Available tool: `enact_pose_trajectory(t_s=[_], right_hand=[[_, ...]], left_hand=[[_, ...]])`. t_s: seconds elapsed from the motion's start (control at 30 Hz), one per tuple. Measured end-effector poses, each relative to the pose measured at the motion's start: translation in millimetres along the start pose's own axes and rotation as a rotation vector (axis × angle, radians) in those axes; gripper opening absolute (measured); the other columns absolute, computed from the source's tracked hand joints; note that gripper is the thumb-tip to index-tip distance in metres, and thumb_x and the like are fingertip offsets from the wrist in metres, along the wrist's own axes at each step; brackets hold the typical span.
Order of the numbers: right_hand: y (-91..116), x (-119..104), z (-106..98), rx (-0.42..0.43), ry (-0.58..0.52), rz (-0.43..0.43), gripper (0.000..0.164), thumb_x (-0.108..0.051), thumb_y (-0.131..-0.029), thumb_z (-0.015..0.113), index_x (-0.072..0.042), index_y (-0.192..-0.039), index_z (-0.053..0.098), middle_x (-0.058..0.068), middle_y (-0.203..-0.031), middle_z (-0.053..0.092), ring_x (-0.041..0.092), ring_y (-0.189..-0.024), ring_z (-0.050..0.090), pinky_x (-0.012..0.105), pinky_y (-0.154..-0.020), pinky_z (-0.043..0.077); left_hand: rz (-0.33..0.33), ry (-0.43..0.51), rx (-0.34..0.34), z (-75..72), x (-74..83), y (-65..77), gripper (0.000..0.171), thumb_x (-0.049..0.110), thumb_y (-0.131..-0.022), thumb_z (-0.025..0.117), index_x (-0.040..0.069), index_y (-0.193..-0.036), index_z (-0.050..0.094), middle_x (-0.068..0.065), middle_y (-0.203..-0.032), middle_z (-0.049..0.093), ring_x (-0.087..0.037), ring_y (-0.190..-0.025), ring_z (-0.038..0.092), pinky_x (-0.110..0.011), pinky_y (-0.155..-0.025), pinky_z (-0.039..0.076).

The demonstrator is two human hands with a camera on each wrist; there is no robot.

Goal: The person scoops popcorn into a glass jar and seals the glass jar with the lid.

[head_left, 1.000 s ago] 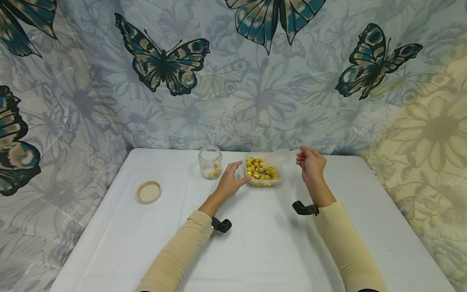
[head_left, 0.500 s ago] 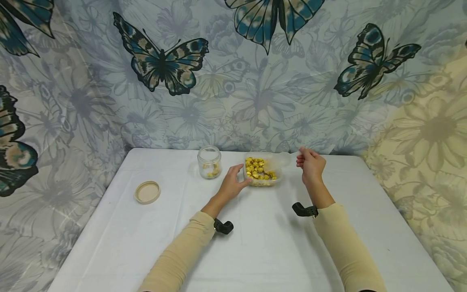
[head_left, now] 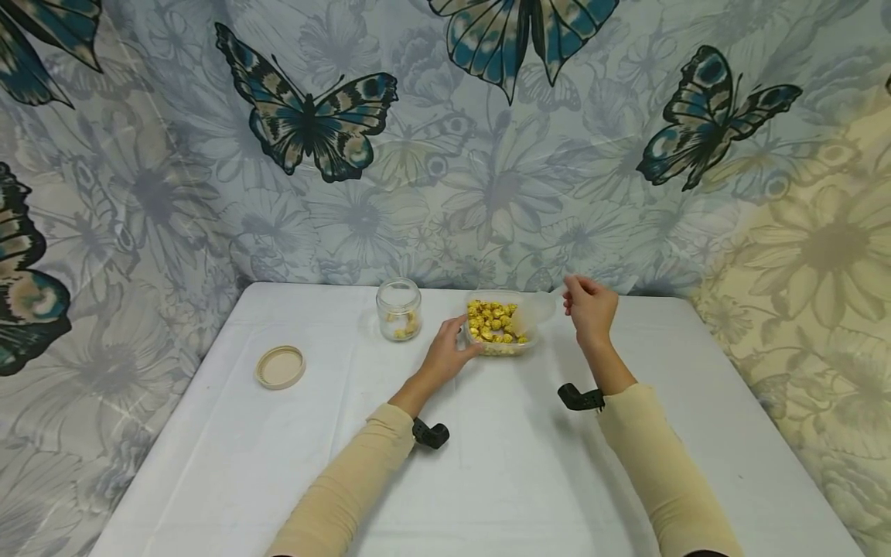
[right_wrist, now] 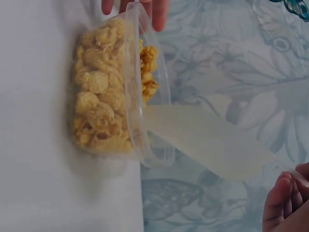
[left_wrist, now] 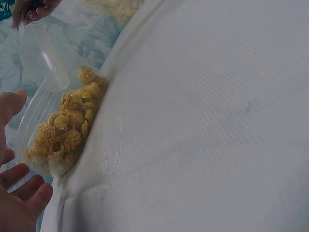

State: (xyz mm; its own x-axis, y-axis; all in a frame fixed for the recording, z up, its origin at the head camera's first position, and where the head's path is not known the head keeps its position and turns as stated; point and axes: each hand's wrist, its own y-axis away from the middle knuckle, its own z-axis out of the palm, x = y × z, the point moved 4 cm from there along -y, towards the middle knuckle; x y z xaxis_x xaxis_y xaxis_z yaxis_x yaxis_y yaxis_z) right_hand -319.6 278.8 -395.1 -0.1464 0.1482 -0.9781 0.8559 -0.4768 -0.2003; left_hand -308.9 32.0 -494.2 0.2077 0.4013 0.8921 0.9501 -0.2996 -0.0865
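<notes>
A clear plastic container (head_left: 500, 352) of yellow popcorn (head_left: 491, 316) stands near the table's back edge. My left hand (head_left: 442, 357) holds its left end, thumb at the near corner and fingers toward the far side. In the right wrist view, fingertips (right_wrist: 160, 15) of that hand show at the container's end. My right hand (head_left: 594, 309) pinches the thin handle of a translucent scoop (right_wrist: 207, 140), its blade slanting down into the container. Left of the container, a glass jar (head_left: 399, 302) stands uncovered with some popcorn at its bottom.
A round beige-rimmed lid (head_left: 281, 367) lies on the white-covered table (head_left: 487, 464), at the left. Behind the table's back edge hangs a butterfly-patterned cloth (head_left: 348, 232). Both wrists wear black straps.
My left hand has shifted slightly right, closer around the container. The right hand has moved slightly left and up, and the scoop's blade now covers more of the popcorn's right side.
</notes>
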Motion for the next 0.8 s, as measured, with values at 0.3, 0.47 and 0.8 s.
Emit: enact_pose_trajectory(t_s=[0.3,0.47,0.8], right_hand=[[8,-24,16,-0.1,0.449,-0.456,0.023,-0.012,-0.093,0.065,0.009,-0.095,0.074,0.025,-0.077,0.07,0.01,-0.059,0.059,0.016,-0.054,0.046],[12,-28,32,-0.234,0.595,-0.604,0.021,-0.009,-0.093,0.065,0.01,-0.093,0.074,0.026,-0.077,0.07,0.034,-0.064,0.064,0.043,-0.06,0.052],[2,-13,29,-0.29,0.646,-0.316,0.028,-0.016,-0.098,0.059,0.008,-0.101,0.073,0.026,-0.082,0.071,0.027,-0.064,0.067,0.033,-0.057,0.054]], left_hand=[[-0.011,-0.049,0.017,2.0,-2.1,-2.6,0.069,0.036,-0.094,0.064,0.01,-0.152,0.034,-0.016,-0.152,0.038,-0.034,-0.14,0.04,-0.051,-0.113,0.037],[-0.003,-0.055,0.027,-0.3,-3.0,-2.6,0.069,0.036,-0.094,0.065,0.012,-0.151,0.036,-0.014,-0.151,0.04,-0.034,-0.139,0.041,-0.051,-0.113,0.037],[-0.005,-0.115,0.037,-2.5,-2.7,-3.9,0.069,0.037,-0.092,0.067,0.013,-0.15,0.039,-0.012,-0.149,0.044,-0.032,-0.138,0.043,-0.049,-0.113,0.038]])
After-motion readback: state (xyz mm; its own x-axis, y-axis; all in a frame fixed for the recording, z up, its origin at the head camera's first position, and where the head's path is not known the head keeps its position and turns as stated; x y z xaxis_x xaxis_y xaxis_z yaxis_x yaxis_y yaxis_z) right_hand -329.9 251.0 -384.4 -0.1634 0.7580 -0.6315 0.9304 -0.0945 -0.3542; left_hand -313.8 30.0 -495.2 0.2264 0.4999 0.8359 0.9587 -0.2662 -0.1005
